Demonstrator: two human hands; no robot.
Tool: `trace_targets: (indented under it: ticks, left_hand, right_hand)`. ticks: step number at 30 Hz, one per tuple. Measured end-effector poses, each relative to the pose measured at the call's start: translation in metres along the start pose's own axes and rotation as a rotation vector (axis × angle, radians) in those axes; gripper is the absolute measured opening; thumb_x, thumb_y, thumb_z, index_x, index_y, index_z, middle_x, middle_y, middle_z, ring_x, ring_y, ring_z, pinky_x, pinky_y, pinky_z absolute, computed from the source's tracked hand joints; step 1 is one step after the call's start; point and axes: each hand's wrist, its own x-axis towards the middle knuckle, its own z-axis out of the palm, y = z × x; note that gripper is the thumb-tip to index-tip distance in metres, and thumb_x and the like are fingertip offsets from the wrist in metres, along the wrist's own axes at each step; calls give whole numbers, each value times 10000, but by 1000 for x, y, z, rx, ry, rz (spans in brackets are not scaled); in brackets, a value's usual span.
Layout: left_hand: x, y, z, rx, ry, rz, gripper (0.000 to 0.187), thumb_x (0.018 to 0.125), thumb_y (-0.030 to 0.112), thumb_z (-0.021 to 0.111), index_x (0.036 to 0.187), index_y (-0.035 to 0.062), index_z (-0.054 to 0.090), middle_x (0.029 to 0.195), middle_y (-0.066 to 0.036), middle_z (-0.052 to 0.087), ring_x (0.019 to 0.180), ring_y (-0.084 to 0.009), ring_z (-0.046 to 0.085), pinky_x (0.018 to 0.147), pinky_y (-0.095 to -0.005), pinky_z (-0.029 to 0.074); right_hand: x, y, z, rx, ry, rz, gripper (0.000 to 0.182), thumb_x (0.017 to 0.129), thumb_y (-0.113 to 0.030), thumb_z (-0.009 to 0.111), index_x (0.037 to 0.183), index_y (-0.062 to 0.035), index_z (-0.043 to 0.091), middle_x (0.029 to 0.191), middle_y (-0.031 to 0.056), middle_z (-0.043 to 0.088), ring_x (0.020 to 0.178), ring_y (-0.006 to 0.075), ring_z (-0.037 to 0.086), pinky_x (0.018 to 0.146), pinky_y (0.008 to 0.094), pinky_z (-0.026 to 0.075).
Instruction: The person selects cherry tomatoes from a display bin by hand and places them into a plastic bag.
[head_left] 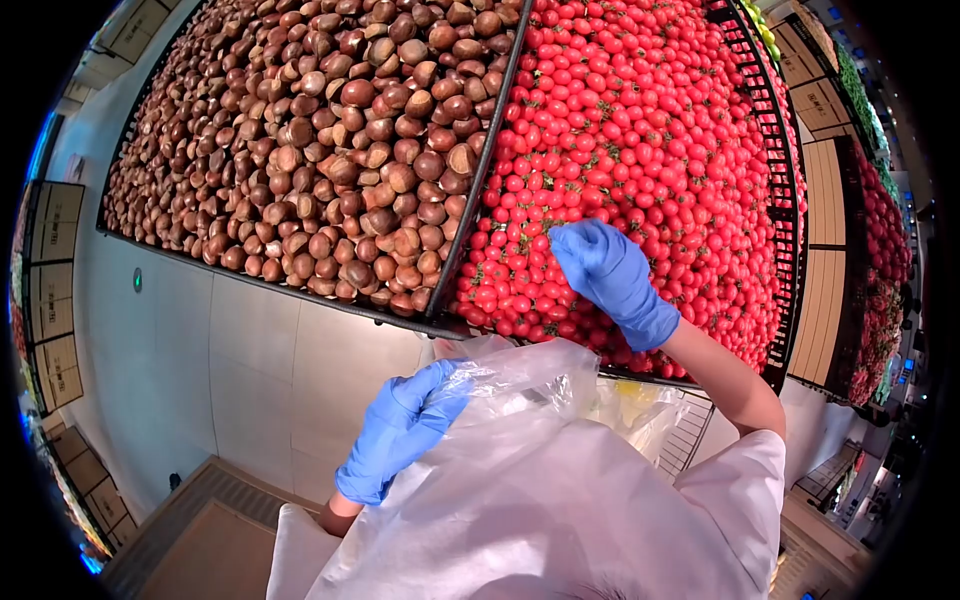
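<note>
My left hand (pixel 400 425), in a blue glove, is closed on the edge of a clear plastic bag (pixel 525 375) in front of my body. The bag hangs loose and crumpled below the front rim of the display. Over the heap of cherry tomatoes (pixel 620 130) is my right hand (pixel 612 280), gloved in blue too, its fingers curled together. Whatever those fingers may hold is hidden. The tomatoes are red, several with green stems. Left of them, beyond a black divider (pixel 485 170), lies a heap of brown chestnuts (pixel 330 150).
A black slatted rail (pixel 785 190) borders the tomatoes on the right. Pale floor tiles (pixel 250 330) lie at the left, with a brown wooden stand (pixel 215 550) at lower left. A wire rack (pixel 690 425) and yellowish plastic bags (pixel 640 410) are below the display's front edge.
</note>
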Motion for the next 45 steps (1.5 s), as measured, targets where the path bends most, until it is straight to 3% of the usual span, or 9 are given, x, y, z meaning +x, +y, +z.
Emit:
trace_targets:
  ticks: [7, 12, 21, 24, 26, 30, 32, 35, 45]
  left_hand:
    - [6, 15, -3, -13, -60, -68, 230, 865, 141, 589, 1083, 71, 618, 721, -29, 586, 648, -135, 508, 670, -277, 425]
    - [5, 14, -5, -24, -86, -98, 223, 871, 140, 580, 1075, 57, 614, 676, -26, 564, 600, -124, 502, 618, -270, 420]
    - [2, -4, 3, -20, -9, -24, 213, 882, 147, 578, 1067, 48, 616, 654, -12, 542, 574, -91, 489, 572, -247, 411]
    - [4, -7, 3, -55, -40, -79, 322, 822, 226, 661, 1131, 159, 601, 708, -81, 582, 649, -266, 538, 653, -366, 458]
    - [5, 5, -2, 37, 0, 49, 223, 885, 166, 577, 1073, 52, 618, 649, -15, 541, 575, -105, 489, 580, -256, 406]
    - [6, 7, -5, -48, -43, -10, 216, 889, 168, 565, 1058, 43, 615, 640, -17, 530, 566, -102, 472, 571, -251, 399]
    - [5, 1, -7, -57, -76, -118, 297, 839, 219, 632, 1121, 134, 601, 740, -116, 607, 674, -294, 555, 660, -377, 451]
    - [5, -1, -9, -87, -71, -137, 307, 839, 219, 629, 1128, 120, 597, 774, -133, 616, 702, -312, 554, 679, -383, 453]
    - [8, -7, -6, -88, -62, -193, 341, 827, 207, 644, 1148, 106, 586, 833, -149, 624, 763, -311, 551, 717, -382, 452]
  right_hand:
    - [16, -17, 27, 88, -114, -436, 318, 823, -342, 576, 1055, -126, 582, 1066, 67, 545, 1048, 267, 482, 896, 439, 396]
    - [19, -26, 25, -78, -549, -477, 411, 828, -408, 547, 1152, -155, 555, 1115, 81, 526, 1113, 275, 461, 983, 482, 339]
    - [11, -19, 29, -144, -363, -425, 355, 822, -450, 551, 1029, -169, 612, 1007, 64, 551, 992, 243, 491, 838, 453, 367]
    - [9, -20, 31, -181, -411, -353, 346, 813, -462, 559, 995, -176, 627, 1000, 58, 554, 975, 240, 495, 771, 427, 369]
    - [11, -27, 28, -263, -478, -336, 342, 808, -467, 564, 978, -178, 633, 987, 44, 559, 956, 234, 503, 747, 427, 374]
    - [19, -34, 27, -260, -674, -255, 293, 805, -433, 587, 933, -176, 643, 988, 56, 564, 935, 225, 521, 672, 399, 381]
    - [18, -34, 26, -277, -648, -280, 257, 809, -384, 593, 902, -150, 642, 946, 76, 565, 910, 224, 532, 602, 379, 422]
    - [6, -22, 30, -123, -451, -367, 281, 802, -348, 588, 910, -90, 566, 868, 105, 523, 816, 260, 533, 419, 344, 448]
    - [7, -24, 39, -167, -521, -301, 215, 789, -298, 584, 828, -88, 609, 826, 130, 569, 757, 266, 565, 472, 369, 477]
